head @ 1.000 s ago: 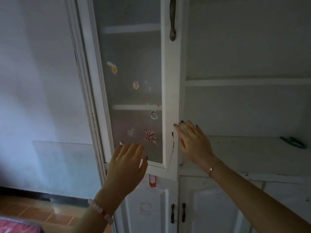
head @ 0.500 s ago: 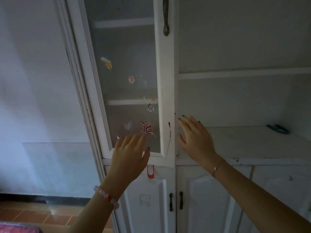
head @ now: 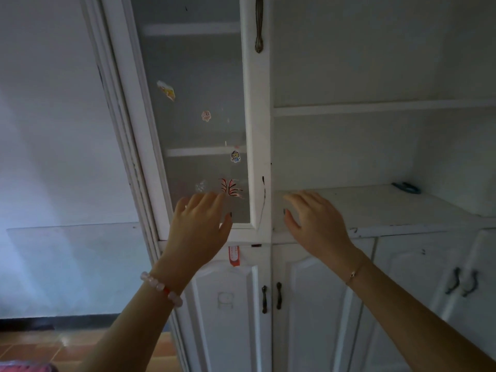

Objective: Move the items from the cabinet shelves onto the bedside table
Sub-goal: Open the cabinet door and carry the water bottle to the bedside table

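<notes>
Since the only item I see, a teal thing [head: 405, 187], lies far right at the back of the shelf [head: 375, 208], long axis roughly across, my R hand [head: 314, 218] is nearer. R hand & L hand [head: 200, 224] are both loose, holding nothing.

White cabinet shelf [head: 375, 208], open side: small blue-green object [head: 406, 187] lying far right near back

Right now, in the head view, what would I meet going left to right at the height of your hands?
glass pane against the wall → left hand → cabinet door frame → right hand → teal object on the open shelf
</notes>
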`<state>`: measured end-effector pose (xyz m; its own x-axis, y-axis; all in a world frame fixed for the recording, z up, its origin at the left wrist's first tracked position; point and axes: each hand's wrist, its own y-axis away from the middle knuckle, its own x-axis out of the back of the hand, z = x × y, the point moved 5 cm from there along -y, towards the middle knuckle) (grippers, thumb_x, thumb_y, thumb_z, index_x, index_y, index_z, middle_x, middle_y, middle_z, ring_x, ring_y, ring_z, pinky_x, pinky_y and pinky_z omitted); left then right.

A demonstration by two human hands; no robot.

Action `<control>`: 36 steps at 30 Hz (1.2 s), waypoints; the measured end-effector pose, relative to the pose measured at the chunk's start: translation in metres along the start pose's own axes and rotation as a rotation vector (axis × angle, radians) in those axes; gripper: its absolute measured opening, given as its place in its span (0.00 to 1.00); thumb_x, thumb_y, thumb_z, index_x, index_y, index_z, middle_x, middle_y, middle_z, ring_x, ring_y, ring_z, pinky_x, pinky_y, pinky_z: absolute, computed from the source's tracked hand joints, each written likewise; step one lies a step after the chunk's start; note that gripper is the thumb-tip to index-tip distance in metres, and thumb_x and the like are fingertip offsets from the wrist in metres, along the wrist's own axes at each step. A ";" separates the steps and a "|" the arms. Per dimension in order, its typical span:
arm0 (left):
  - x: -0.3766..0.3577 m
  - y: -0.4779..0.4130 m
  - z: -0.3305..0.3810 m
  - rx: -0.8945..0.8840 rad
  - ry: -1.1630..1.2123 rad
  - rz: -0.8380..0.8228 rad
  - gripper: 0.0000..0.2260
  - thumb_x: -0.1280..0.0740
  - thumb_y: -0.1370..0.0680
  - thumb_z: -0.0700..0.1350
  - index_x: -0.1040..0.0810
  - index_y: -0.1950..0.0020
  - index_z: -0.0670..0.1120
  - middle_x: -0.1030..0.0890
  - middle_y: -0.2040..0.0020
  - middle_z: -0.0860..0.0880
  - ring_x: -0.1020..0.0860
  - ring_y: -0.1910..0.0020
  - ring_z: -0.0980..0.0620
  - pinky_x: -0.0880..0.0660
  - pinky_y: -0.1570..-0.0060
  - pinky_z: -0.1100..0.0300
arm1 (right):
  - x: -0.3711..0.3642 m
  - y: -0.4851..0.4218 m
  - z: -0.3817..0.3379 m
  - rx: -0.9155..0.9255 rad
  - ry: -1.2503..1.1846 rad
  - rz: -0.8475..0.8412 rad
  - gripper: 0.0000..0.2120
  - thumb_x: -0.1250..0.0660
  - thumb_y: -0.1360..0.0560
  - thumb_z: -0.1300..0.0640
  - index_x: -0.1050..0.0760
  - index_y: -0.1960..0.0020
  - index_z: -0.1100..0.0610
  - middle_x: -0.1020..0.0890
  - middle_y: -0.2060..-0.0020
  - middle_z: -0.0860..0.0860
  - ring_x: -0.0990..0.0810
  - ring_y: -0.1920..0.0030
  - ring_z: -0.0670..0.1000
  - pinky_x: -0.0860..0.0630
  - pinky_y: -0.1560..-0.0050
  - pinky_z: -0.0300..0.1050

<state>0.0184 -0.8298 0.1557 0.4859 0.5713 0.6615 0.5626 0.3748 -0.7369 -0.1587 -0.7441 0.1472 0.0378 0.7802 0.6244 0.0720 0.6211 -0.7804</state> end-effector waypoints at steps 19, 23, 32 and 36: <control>-0.009 0.031 0.065 -0.097 0.191 -0.077 0.14 0.30 0.28 0.45 0.22 0.44 0.42 0.18 0.53 0.44 0.19 0.57 0.43 0.24 0.53 0.47 | 0.063 0.071 0.003 -0.152 0.142 -0.020 0.19 0.44 0.27 0.53 0.23 0.44 0.60 0.18 0.50 0.54 0.20 0.50 0.54 0.25 0.48 0.43; -0.007 0.021 0.080 -0.114 0.197 -0.078 0.14 0.37 0.25 0.47 0.22 0.44 0.42 0.18 0.53 0.45 0.19 0.56 0.43 0.24 0.52 0.48 | 0.080 0.078 0.021 -0.164 0.147 0.012 0.19 0.44 0.27 0.53 0.23 0.44 0.61 0.18 0.50 0.54 0.20 0.50 0.54 0.25 0.48 0.44; -0.013 -0.020 0.193 -0.198 0.282 -0.042 0.19 0.45 0.26 0.50 0.22 0.45 0.42 0.18 0.53 0.44 0.20 0.56 0.43 0.25 0.52 0.48 | 0.135 0.117 0.113 -0.234 0.240 0.035 0.19 0.44 0.27 0.53 0.23 0.43 0.61 0.18 0.50 0.55 0.19 0.50 0.55 0.24 0.48 0.45; -0.017 -0.043 0.266 -0.218 0.337 -0.015 0.19 0.45 0.26 0.50 0.22 0.45 0.42 0.18 0.52 0.45 0.20 0.55 0.42 0.25 0.52 0.48 | 0.170 0.137 0.167 -0.255 0.273 0.021 0.20 0.45 0.27 0.52 0.24 0.43 0.61 0.18 0.50 0.55 0.19 0.50 0.55 0.24 0.48 0.47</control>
<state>-0.1920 -0.6608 0.1393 0.6481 0.2818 0.7075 0.6827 0.1967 -0.7037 -0.3091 -0.5142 0.1408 0.3037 0.7227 0.6209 0.3131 0.5398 -0.7814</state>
